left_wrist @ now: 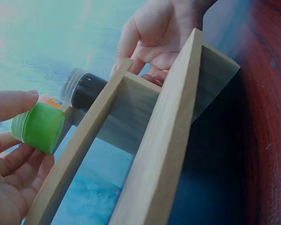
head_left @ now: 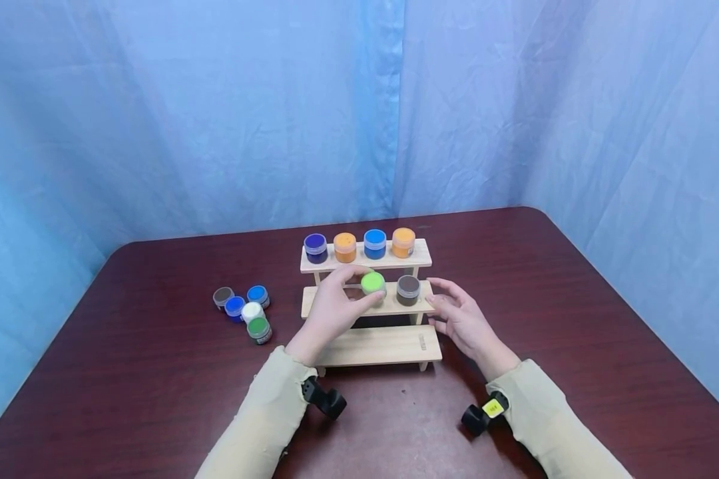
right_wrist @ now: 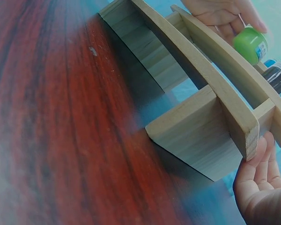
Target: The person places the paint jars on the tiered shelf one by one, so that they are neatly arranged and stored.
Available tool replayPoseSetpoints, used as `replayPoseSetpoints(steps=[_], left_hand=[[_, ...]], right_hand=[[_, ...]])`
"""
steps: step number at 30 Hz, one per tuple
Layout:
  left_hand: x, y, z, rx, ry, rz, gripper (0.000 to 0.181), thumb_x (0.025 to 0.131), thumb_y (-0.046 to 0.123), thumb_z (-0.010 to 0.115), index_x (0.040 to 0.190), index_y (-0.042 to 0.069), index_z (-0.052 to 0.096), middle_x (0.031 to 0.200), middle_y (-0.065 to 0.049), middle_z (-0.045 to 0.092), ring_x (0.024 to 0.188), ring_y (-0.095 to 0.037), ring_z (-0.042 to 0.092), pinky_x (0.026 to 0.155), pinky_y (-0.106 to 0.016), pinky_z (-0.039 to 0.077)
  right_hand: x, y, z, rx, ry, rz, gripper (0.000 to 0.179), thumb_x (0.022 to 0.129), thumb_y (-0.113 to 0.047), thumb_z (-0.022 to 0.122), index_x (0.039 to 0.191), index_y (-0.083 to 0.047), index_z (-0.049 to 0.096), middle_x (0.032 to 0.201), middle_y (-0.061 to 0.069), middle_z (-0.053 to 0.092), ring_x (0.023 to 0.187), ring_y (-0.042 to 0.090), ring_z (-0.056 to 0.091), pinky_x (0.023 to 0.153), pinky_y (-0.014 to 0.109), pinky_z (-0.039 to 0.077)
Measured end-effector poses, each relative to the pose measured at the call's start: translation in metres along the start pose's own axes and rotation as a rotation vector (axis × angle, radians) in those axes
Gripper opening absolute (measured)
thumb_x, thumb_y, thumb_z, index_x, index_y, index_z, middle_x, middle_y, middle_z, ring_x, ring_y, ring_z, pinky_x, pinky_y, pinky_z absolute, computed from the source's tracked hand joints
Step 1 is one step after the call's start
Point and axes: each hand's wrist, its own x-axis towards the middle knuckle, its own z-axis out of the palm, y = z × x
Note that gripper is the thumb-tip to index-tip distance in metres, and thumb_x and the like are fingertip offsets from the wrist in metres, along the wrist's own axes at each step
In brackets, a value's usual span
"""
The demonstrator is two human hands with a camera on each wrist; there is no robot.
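Observation:
My left hand [head_left: 333, 309] pinches a small light green paint jar [head_left: 373, 283] between thumb and fingers at the middle tier of a wooden three-step stand [head_left: 377, 346]. The left wrist view shows this green jar [left_wrist: 43, 126] tilted in the fingertips, beside the shelf. On the same tier, to the right, stands a dark brown jar [head_left: 408, 291]. My right hand [head_left: 463, 321] is at the stand's right end, its fingers spread and touching the end of the middle tier. In the right wrist view, the right fingers [right_wrist: 262, 164] lie against the wooden side support.
Along the top tier stand a purple jar [head_left: 315, 248], an orange jar [head_left: 345, 247], a blue jar [head_left: 375, 244] and another orange jar [head_left: 403, 243]. Left of the stand, several jars cluster on the dark red table [head_left: 126, 372], including a green one [head_left: 259, 330]. Blue curtains [head_left: 245, 120] hang behind.

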Motion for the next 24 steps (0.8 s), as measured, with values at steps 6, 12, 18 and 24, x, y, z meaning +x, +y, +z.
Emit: replayPoseSetpoints(steps=[6, 12, 18, 24], left_hand=[[-0.0004, 0.0017, 0.0044, 0.026, -0.021, -0.011, 0.032, 0.079, 0.017, 0.074, 0.108, 0.007, 0.063, 0.103, -0.008, 0.062, 0.091, -0.018, 0.063, 0.08, -0.025, 0.055], [0.001, 0.0027, 0.0069, 0.052, -0.03, -0.017, 0.033, 0.079, 0.02, 0.074, 0.108, 0.009, 0.063, 0.103, -0.005, 0.062, 0.09, -0.016, 0.063, 0.079, -0.023, 0.054], [0.0015, 0.0022, 0.0078, 0.057, -0.029, -0.023, 0.032, 0.079, 0.018, 0.074, 0.108, 0.01, 0.063, 0.102, -0.005, 0.063, 0.089, -0.015, 0.063, 0.078, -0.022, 0.054], [0.0027, 0.0026, 0.0073, 0.077, -0.049, -0.007, 0.032, 0.08, 0.019, 0.073, 0.109, 0.008, 0.062, 0.103, -0.006, 0.062, 0.089, -0.015, 0.063, 0.078, -0.021, 0.054]], right_hand=[[0.0001, -0.0004, 0.0, -0.006, -0.001, -0.002, 0.049, 0.095, -0.012, 0.048, 0.14, -0.006, 0.029, 0.094, -0.01, 0.057, 0.074, 0.005, 0.056, 0.07, 0.021, 0.048], [-0.0008, -0.0009, -0.0006, -0.003, -0.005, -0.006, 0.05, 0.095, -0.011, 0.048, 0.14, -0.004, 0.027, 0.093, -0.01, 0.057, 0.074, 0.004, 0.056, 0.07, 0.02, 0.048], [-0.0006, -0.0007, 0.0, -0.002, -0.003, 0.005, 0.05, 0.095, -0.011, 0.048, 0.141, -0.005, 0.027, 0.094, -0.011, 0.056, 0.074, 0.004, 0.056, 0.07, 0.02, 0.048], [0.0, 0.0006, 0.0004, -0.01, 0.002, 0.004, 0.049, 0.095, -0.012, 0.048, 0.14, -0.006, 0.028, 0.096, -0.01, 0.056, 0.075, 0.004, 0.057, 0.07, 0.02, 0.048]])
